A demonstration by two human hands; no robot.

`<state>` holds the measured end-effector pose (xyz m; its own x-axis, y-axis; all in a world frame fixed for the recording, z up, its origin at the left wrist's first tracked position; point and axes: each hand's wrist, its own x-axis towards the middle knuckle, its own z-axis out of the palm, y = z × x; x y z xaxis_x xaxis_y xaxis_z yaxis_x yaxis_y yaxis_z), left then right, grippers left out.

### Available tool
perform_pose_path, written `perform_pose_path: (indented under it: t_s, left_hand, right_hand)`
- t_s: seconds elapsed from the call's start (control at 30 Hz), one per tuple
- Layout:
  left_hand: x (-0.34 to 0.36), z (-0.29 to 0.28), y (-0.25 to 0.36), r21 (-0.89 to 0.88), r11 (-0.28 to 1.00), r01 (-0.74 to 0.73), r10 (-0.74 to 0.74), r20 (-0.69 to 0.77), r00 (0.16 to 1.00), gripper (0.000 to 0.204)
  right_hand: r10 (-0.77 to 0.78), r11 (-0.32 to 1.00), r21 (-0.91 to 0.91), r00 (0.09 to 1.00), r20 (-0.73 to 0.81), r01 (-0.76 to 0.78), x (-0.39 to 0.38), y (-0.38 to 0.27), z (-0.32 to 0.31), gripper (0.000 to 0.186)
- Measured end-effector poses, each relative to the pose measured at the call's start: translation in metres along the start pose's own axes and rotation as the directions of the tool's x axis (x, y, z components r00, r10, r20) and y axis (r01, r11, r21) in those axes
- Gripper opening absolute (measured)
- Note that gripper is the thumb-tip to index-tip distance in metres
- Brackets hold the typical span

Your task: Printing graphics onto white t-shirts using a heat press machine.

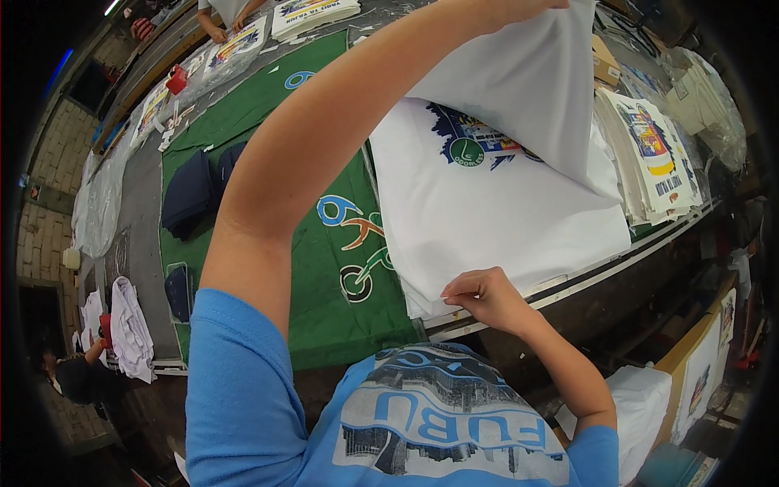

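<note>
A white T-shirt point(495, 219) with a blue and green print lies on top of a stack of white shirts at the table's near edge. My left hand point(523, 6) is raised to the top edge of the view and mostly cut off. It holds up the far part of that shirt, which hangs folded over the print. My right hand point(485, 296) pinches the shirt's near edge at the front of the stack. My left forearm crosses the green printed cloth point(324, 276) that covers the table beside the stack.
A stack of printed white shirts point(657, 162) lies right of my stack. Dark navy garments point(191, 195) lie on the green cloth at left. A crumpled white cloth point(130, 329) and a person point(77, 373) are at lower left. Another person's hands point(219, 24) work at the far end.
</note>
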<state>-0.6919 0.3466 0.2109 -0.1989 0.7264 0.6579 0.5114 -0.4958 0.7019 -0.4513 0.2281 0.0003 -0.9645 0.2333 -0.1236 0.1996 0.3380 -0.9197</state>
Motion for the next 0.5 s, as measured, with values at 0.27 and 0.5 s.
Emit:
perform_pose_path:
  t_s: [0.27,0.5]
  left_hand:
    - [-0.005,-0.003,-0.001,-0.088,0.996,-0.025,0.029,0.049,0.998,0.038]
    - [-0.009,-0.006,-0.001,-0.18,0.984,0.006,0.017,0.128,0.992,0.041]
  right_hand:
    - [0.109,0.994,-0.018,0.992,0.069,-0.108,0.009,-0.002,0.005,0.011]
    - [-0.13,0.98,-0.191,0.905,-0.404,0.055,0.044,-0.05,-0.092,0.01]
